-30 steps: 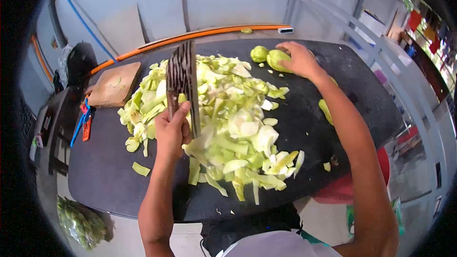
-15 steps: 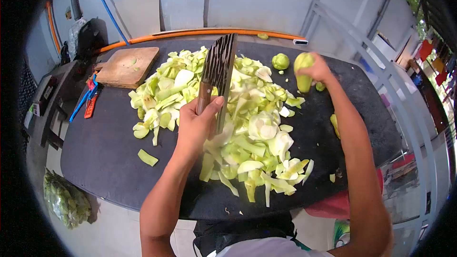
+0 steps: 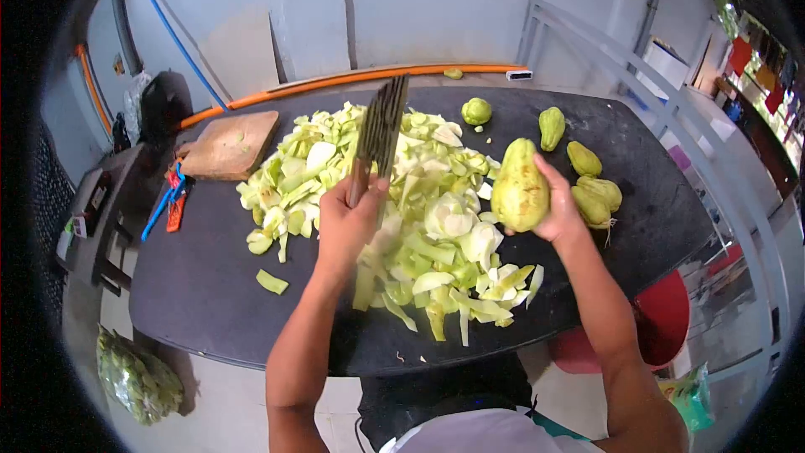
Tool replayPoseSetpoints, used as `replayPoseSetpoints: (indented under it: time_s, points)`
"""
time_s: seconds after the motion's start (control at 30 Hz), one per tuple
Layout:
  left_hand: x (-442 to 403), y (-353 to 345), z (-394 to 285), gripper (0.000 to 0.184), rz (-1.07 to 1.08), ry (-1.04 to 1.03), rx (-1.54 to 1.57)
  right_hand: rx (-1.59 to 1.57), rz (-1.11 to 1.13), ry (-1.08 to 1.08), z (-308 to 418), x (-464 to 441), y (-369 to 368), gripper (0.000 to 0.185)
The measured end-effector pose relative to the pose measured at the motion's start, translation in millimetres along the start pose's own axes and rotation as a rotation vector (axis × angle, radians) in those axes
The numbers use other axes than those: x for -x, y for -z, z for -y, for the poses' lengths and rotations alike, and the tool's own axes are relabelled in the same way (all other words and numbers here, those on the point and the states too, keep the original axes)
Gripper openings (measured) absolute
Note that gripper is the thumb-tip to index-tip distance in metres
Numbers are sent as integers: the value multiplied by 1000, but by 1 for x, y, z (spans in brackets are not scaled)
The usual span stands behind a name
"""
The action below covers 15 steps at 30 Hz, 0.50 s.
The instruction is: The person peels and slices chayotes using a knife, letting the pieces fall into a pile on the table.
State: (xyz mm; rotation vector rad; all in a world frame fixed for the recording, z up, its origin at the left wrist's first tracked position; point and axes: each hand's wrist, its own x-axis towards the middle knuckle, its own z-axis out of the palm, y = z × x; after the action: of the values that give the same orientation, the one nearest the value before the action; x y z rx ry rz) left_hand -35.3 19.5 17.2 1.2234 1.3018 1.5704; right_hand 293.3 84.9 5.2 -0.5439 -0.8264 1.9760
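Observation:
A broad-bladed kitchen knife (image 3: pixel 383 124) with a wooden handle points upward, its blade blurred by motion. My left hand (image 3: pixel 348 220) is closed round the handle, above the pile of pale green peelings and pieces (image 3: pixel 323 164). On the other side, a pear-shaped green-yellow chayote (image 3: pixel 520 189) rests in my right hand (image 3: pixel 560 205), held over the right edge of the pile. Several whole chayotes lie beyond that hand, among them an upright-lying one (image 3: pixel 552 128), a yellowish one (image 3: pixel 584 159) and a rounder one (image 3: pixel 476 111).
All this lies on a dark table (image 3: pixel 210 285). A wooden chopping board (image 3: pixel 231 144) sits at the back left, with an orange-handled tool (image 3: pixel 175 210) beside it. A red tub (image 3: pixel 662 319) stands below the right edge, and a bag of greens (image 3: pixel 138 373) on the floor at left.
My right hand has drawn the chayote from the back right toward me and turned it, uncovering other chayotes. The knife stays in my left hand, its blade now turned more edge-on.

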Motion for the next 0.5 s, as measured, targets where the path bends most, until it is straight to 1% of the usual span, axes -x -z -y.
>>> replayPoseSetpoints:
  time_s: [0.03,0.07,0.13,0.17,0.2,0.23,0.27,0.33,0.37,0.43,0.47,0.5]
  points:
    - [3,-2,-2,23,34,-16,29,-87,-122,110,-16,-9,-9,49]
    - [5,-1,-2,28,43,13,-55,-80,-111,119,-19,-11,-13,47]
    - [3,-3,13,29,33,-132,-232,167,-231,241,-34,-20,-4,44]
    - [8,-6,4,29,15,-232,-372,442,-234,334,-33,-18,-12,44]
    - [18,-11,-9,30,48,-241,-515,718,-236,423,-30,-12,-21,44]
    - [22,-15,-6,32,108,-315,-497,996,-236,505,-29,-6,-29,45]
    - [26,-18,-3,34,169,-383,-475,1011,-239,530,-31,-5,-30,46]
    - [40,-29,-12,39,277,-343,-573,1050,-242,571,-38,-4,-29,48]
    - [41,-32,-7,55,278,-581,-704,1250,-230,639,-40,-6,-12,49]
    - [39,-39,-3,63,313,-776,-749,1256,-206,706,-51,-9,0,54]
    - [38,-42,-1,68,330,-875,-771,1213,-172,681,-50,-8,3,55]
    - [37,-47,4,77,317,-948,-750,1170,-140,656,-49,-7,4,56]
